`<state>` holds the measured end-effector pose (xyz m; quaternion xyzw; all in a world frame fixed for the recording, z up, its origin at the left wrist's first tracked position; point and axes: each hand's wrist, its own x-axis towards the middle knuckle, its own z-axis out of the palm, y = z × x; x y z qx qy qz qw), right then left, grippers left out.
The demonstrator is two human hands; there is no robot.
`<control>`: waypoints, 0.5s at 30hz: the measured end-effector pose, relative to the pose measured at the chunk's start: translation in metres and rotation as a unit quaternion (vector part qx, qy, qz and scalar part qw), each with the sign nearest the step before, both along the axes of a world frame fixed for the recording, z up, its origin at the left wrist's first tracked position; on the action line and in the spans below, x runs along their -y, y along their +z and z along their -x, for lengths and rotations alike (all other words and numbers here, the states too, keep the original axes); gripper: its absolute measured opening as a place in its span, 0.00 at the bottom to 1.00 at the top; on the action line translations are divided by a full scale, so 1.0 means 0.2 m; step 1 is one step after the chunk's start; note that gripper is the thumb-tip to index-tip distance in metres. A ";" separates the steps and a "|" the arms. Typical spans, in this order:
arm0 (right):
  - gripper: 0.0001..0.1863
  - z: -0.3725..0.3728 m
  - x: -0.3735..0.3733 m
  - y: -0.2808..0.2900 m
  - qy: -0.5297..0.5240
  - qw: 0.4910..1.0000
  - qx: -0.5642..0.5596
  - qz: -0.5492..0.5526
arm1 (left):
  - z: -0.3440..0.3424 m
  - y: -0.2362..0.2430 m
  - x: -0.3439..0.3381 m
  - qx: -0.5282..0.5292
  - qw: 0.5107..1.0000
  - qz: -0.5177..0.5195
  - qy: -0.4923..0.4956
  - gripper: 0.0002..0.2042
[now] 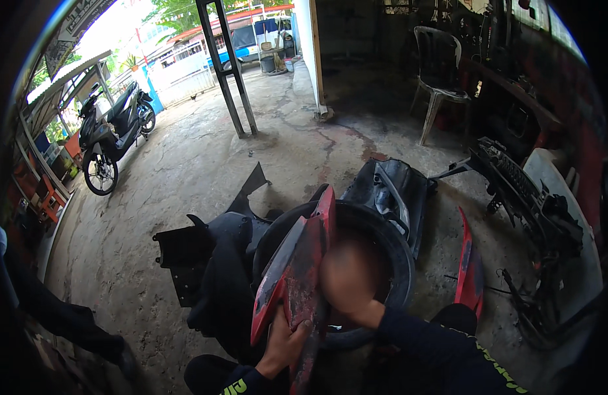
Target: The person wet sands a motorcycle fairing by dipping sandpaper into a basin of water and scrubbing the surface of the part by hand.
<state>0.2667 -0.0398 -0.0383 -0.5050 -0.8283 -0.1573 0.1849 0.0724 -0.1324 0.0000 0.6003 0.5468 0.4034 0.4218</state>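
Note:
My left hand (283, 342) grips the lower part of a long red and black motorcycle body panel (302, 270), thumb across its face. Scuffed and dirty, the panel stands tilted over the left side of a round black tub (401, 263). My right hand (351, 283) is over the tub, close against the panel's right edge. It is smeared, so its fingers and anything in them cannot be made out. Part of the tub's inside is hidden behind that hand.
Black plastic fairing parts (235, 237) lie left of the tub, and a dark grey cover (389, 191) behind it. Another red panel (470, 273) rests on the floor at right, near a black motorcycle frame part (514, 191). A motorcycle (116, 128), metal post (228, 72) and chair (441, 79) stand farther back.

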 end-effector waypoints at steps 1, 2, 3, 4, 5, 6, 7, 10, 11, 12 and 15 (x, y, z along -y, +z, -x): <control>0.22 -0.02 -0.11 -0.02 -0.026 0.999 0.019 -0.019 | -0.02 -0.02 0.01 0.001 1.000 0.003 -0.003 0.29; 0.22 -0.05 -0.20 -0.03 -0.056 0.997 0.039 -0.038 | -0.04 -0.03 0.02 -0.002 1.000 -0.015 -0.003 0.29; 0.22 -0.07 -0.29 -0.05 -0.056 0.997 0.032 -0.038 | -0.04 -0.04 0.01 -0.007 0.999 -0.034 0.002 0.29; 0.22 -0.07 -0.29 -0.04 -0.041 0.998 0.025 -0.041 | -0.04 -0.04 0.01 -0.006 0.999 -0.031 0.004 0.29; 0.22 -0.07 -0.28 -0.04 -0.026 0.999 0.017 -0.044 | -0.02 -0.02 0.01 0.019 1.000 -0.009 -0.003 0.29; 0.22 -0.08 -0.23 -0.04 -0.025 0.999 0.019 -0.042 | -0.01 -0.01 0.01 0.043 0.999 0.013 -0.010 0.29; 0.22 -0.06 -0.11 -0.01 0.011 0.999 0.024 -0.037 | 0.02 -0.03 0.02 0.042 0.999 0.017 -0.003 0.29; 0.24 -0.11 0.13 0.05 0.060 0.998 0.020 -0.020 | 0.01 -0.04 0.01 0.052 0.998 0.020 -0.003 0.27; 0.25 -0.12 0.16 0.07 0.061 0.998 0.014 -0.011 | 0.02 -0.05 0.01 0.050 0.998 0.021 -0.003 0.27; 0.25 -0.13 0.15 0.10 0.061 0.998 0.012 -0.010 | 0.04 -0.07 0.00 0.059 0.998 0.025 0.003 0.26; 0.30 -0.21 0.00 0.18 -0.016 0.999 -0.001 0.043 | 0.03 -0.04 0.01 0.069 0.997 0.040 0.008 0.25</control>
